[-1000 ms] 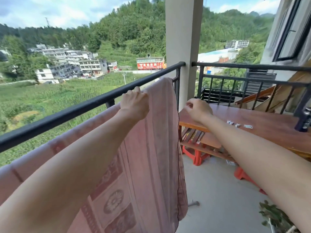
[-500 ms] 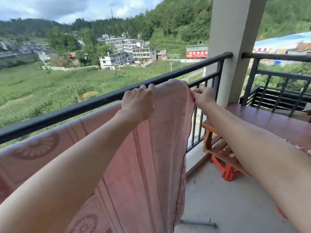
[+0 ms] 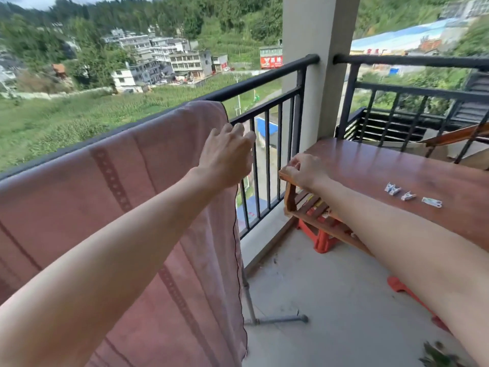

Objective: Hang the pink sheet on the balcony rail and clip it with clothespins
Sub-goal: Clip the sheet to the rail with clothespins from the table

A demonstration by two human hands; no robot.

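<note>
The pink sheet (image 3: 127,186) hangs draped over the black balcony rail (image 3: 259,80), covering its left part and reaching down toward the floor. My left hand (image 3: 227,154) hovers just off the sheet's right edge, fingers spread, holding nothing. My right hand (image 3: 304,170) is lower and to the right, over the near corner of the wooden table (image 3: 370,165), fingers loosely curled with nothing visible in them. Small white clothespins (image 3: 408,196) lie in a row on the tabletop, well to the right of that hand. No clothespin is visible on the sheet.
A concrete pillar (image 3: 317,75) stands between this rail and a second railing (image 3: 412,91) behind the table. Red stools (image 3: 322,237) sit under the table. A grey metal stand foot (image 3: 277,319) lies on the floor by the sheet's edge. A plant (image 3: 436,356) shows at bottom right.
Both hands have let go of the sheet's top edge. The left hand opened and dropped slightly; the right hand moved right and down toward the table. The view swung right, showing the clothespins.
</note>
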